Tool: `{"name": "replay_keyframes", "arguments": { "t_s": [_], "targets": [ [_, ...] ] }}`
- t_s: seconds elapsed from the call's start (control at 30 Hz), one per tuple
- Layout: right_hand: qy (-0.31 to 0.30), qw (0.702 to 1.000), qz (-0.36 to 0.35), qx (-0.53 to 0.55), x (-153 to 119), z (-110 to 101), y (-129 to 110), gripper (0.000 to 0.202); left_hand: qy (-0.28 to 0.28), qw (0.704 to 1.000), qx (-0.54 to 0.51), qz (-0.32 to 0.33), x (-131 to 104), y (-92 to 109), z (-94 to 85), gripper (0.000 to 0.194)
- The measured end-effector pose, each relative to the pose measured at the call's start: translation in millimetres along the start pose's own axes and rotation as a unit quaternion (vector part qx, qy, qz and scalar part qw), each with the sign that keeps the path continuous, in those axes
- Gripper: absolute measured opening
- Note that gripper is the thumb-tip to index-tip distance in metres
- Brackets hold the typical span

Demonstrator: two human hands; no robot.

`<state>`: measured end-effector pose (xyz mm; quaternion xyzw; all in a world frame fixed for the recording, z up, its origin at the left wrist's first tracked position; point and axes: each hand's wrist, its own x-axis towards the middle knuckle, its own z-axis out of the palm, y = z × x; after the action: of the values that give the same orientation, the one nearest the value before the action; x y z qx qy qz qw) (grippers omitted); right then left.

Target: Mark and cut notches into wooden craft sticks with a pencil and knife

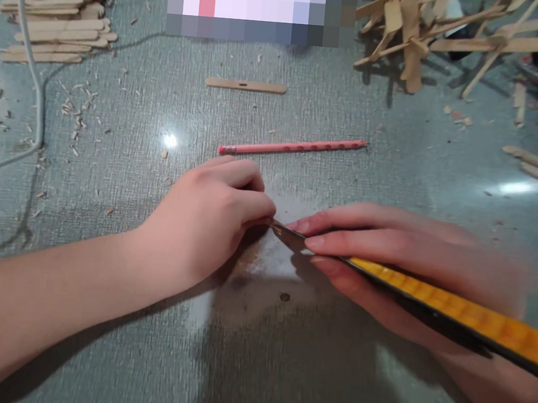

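My left hand [214, 222] is closed with its fingers bent, pinching a small piece of wood [274, 224] that looks like a craft stick; most of it is hidden under the fingers. My right hand [399, 255] grips a yellow and black utility knife [456, 312]. Its blade meets the wood just beyond my left fingertips. Beyond both hands lies a pink pencil [296, 146], its eraser end near my left knuckles. Farther back rests a single craft stick [263, 88] with a small slot cut in its middle.
Craft sticks [54, 29] are stacked at the back left, beside a pale cable [39, 103]. A tangle of joined sticks [412, 39] stands at the back right. Wood shavings [78, 109] litter the grey textured table [145, 353]. A blurred, pixelated patch covers the top middle.
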<state>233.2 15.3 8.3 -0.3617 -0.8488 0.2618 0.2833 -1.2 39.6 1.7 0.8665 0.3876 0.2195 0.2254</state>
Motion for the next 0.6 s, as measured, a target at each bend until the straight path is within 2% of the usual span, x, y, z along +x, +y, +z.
{"name": "replay_keyframes", "arguments": {
  "t_s": [0.3,0.43,0.6],
  "targets": [
    [0.005,0.999,-0.017,-0.029,-12.5,3.7,-3.8,0.019,-0.011,1.0,-0.014,0.006,0.7,-1.8,-0.2,0.027],
    [-0.003,0.998,0.02,-0.061,-21.7,5.2,-8.7,0.027,-0.019,1.0,-0.013,0.014,1.2,-2.8,-1.2,0.03],
    [-0.06,0.996,0.064,-0.037,-27.8,1.1,-5.3,0.024,-0.02,1.0,-0.011,0.003,0.7,-2.8,0.3,0.03]
  ]
}}
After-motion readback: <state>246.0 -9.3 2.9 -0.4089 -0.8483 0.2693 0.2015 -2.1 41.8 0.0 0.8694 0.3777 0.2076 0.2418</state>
